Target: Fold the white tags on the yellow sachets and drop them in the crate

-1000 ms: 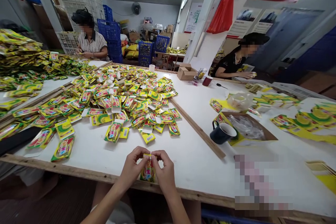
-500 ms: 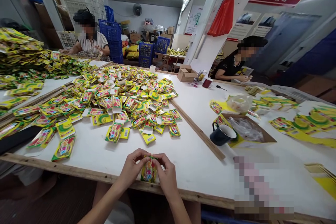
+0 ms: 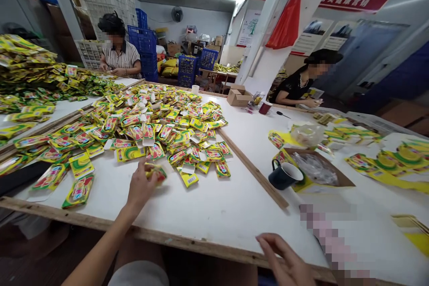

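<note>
My left hand is closed around a small printed yellow and green box at the near edge of a heap of similar boxes. Fingers hide part of that box. Over the table's front edge at the right, my right hand is open, thumb apart from the fingers, with nothing visible in it. Several loose boxes lie left of my left hand, among them one with a melon print.
A wooden strip crosses the white tabletop. Right of it are a dark mug and an open carton with clear plastic inside. Two co-workers sit across the table. Another packet pile rises at far left.
Both hands were together on one box at the table's front edge. My left hand has moved forward and left to the heap; my right hand has moved right, away from that spot.
</note>
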Demonstrator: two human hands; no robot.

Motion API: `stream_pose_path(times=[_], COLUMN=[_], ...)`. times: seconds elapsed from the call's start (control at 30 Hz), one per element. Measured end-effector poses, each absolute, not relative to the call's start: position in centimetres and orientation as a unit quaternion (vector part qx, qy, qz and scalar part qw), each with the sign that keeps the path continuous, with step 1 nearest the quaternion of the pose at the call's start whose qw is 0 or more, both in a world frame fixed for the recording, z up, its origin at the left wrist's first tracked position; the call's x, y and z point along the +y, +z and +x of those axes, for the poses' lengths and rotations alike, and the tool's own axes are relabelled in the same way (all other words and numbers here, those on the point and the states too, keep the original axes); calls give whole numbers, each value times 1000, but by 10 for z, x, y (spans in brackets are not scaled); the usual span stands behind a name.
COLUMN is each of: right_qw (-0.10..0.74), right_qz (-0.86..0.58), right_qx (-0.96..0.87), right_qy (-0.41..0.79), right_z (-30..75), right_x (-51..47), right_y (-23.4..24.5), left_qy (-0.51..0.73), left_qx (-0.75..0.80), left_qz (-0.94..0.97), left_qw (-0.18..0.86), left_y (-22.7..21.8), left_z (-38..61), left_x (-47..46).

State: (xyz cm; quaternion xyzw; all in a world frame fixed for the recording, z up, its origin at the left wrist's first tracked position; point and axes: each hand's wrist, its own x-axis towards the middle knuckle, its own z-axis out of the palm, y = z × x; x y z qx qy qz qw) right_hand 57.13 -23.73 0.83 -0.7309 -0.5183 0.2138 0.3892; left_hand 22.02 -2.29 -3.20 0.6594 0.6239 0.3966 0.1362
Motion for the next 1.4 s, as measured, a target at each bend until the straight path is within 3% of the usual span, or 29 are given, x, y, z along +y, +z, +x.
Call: stream_pose_path(times=[0.1, 0.27, 0.4, 0.5, 0.67, 0.77, 0.97, 1.23, 1.4], right_qw=[445, 443, 438, 453, 538, 576, 603, 548, 548], right_qz=[-675, -627, -621, -631, -612, -583, -563, -553, -567], right_qx=[-518, -542, -541, -523, -460, -432, -433, -502, -522], right_qy=[279, 342, 361, 351, 354, 377, 363, 376, 323], right_z=[514, 462, 459, 460, 451, 444, 440, 449, 448], right_x=[-206, -177, -181, -183, -176, -170, -166, -156, -146], right_y=[-8, -24, -33, -40, -47, -49, -54, -47, -39], left_qy=[415, 258, 181, 214, 340, 392, 436, 403, 377], left_qx=[560, 467, 453, 465, 380, 325, 354, 355, 352], left_qz=[697, 796, 818, 783, 635, 562, 555, 614, 624], left_qw=[167, 284, 305, 354, 580, 652, 613, 578, 587], left_y=[-39, -45, -36, -28, -29, -38, -47, -50, -50], left_z=[240, 257, 259, 264, 281, 296, 309, 298, 292], left_x=[-47, -78, -84, -84, -90, -99, -112, -112, -109])
